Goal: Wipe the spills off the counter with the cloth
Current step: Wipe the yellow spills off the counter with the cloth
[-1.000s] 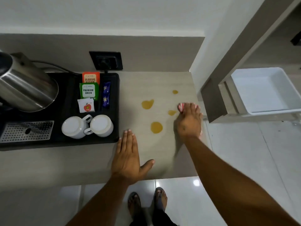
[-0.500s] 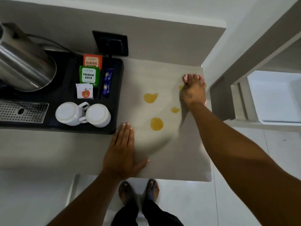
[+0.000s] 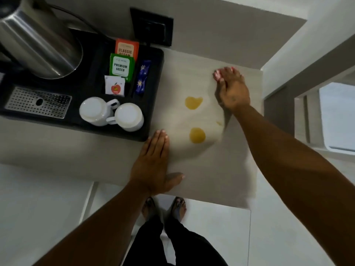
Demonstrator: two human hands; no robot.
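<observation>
Two large yellow spills, a far one and a near one, lie on the pale counter. A small faint smear sits right of them, beside my right forearm. My right hand presses flat at the counter's back right on a pink-and-white cloth. Only the cloth's edge shows, at my fingertips. My left hand rests flat and empty near the front edge, left of the near spill, fingers together.
A black tray left of the spills carries a steel kettle, two upturned white cups and tea sachets. A wall socket sits behind. A wall corner bounds the counter on the right.
My right hand slid with the cloth from beside the small spill toward the back of the counter. The farthest small spot no longer shows. My left hand stayed put.
</observation>
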